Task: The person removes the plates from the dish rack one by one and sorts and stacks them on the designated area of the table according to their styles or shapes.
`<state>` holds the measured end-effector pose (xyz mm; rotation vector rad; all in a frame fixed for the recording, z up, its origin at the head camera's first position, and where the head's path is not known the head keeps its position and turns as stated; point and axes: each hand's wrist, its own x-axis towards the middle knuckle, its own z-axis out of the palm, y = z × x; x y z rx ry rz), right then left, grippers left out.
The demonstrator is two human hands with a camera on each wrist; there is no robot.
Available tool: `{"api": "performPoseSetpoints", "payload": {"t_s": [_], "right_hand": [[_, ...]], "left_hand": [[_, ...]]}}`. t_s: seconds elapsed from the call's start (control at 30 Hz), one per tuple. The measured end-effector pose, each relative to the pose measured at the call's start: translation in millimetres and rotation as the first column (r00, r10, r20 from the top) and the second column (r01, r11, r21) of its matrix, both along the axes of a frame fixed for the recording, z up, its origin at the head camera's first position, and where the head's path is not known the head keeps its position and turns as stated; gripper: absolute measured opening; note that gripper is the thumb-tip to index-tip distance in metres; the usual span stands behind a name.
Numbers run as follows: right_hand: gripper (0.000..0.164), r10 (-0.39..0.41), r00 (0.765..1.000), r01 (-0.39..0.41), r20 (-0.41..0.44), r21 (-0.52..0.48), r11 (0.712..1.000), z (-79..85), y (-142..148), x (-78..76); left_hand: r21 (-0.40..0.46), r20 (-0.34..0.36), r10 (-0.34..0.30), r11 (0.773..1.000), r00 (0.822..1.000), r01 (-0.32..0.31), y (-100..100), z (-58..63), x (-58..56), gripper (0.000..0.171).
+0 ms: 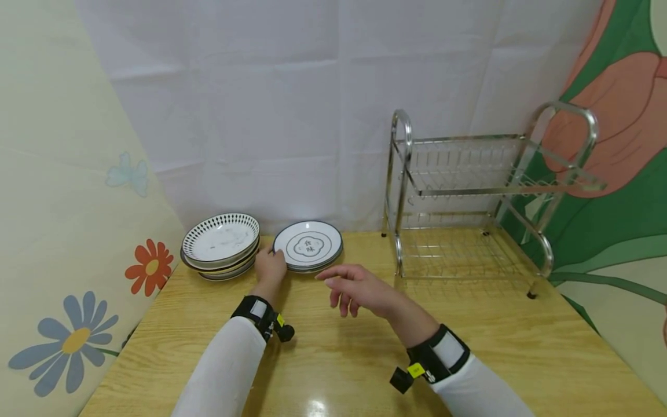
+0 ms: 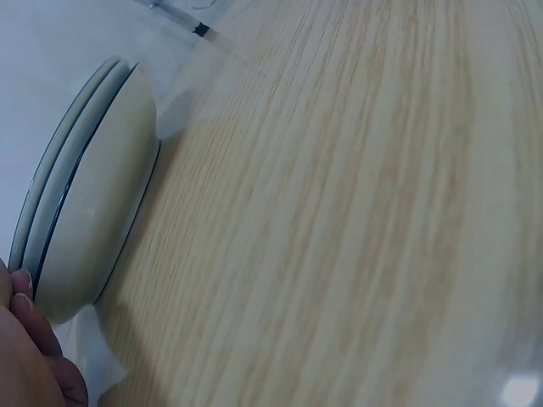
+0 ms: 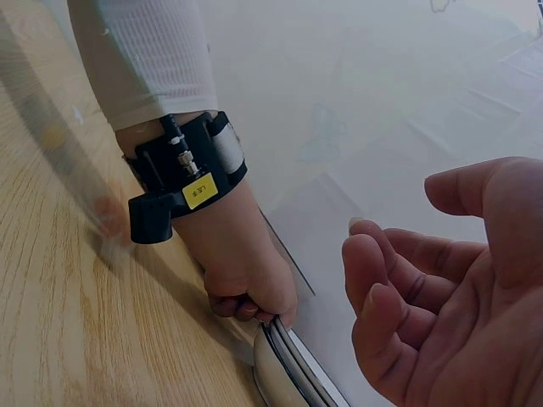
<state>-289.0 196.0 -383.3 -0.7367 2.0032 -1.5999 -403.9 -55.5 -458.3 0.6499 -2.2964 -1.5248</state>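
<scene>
A small stack of round white plates (image 1: 308, 246) with dark blue rims lies at the back of the table; the top one bears a dark medallion with characters. At its left edge my left hand (image 1: 270, 267) pinches the rim of the top plate, thumb above. The left wrist view shows the stacked plates (image 2: 97, 195) side-on, with fingertips (image 2: 30, 309) at their edge; how many they grip is unclear. My right hand (image 1: 359, 288) hovers to the right front of the stack, fingers loosely bent, holding nothing. The right wrist view shows this hand (image 3: 458, 297) apart from the plates.
Left of the plates stands a stack of dishes (image 1: 221, 246), a patterned bowl on top. A two-tier metal dish rack (image 1: 469, 191) stands at the back right of the wooden table (image 1: 333, 359). Behind hangs a white cloth (image 1: 271, 116); a flowered wall (image 1: 68, 231) borders the left.
</scene>
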Motion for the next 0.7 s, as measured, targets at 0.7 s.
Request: {"api": "performPoseSetpoints", "payload": {"t_s": [0.7], "right_hand": [[0.038,0.014,1.000,-0.013,-0.026,0.033,0.999,3.7,-2.4,2.0]], "left_hand": [[0.202,-0.069,-0.085,0.975,0.994,0.097,-10.7,-10.2,4.5,0.052]]}}
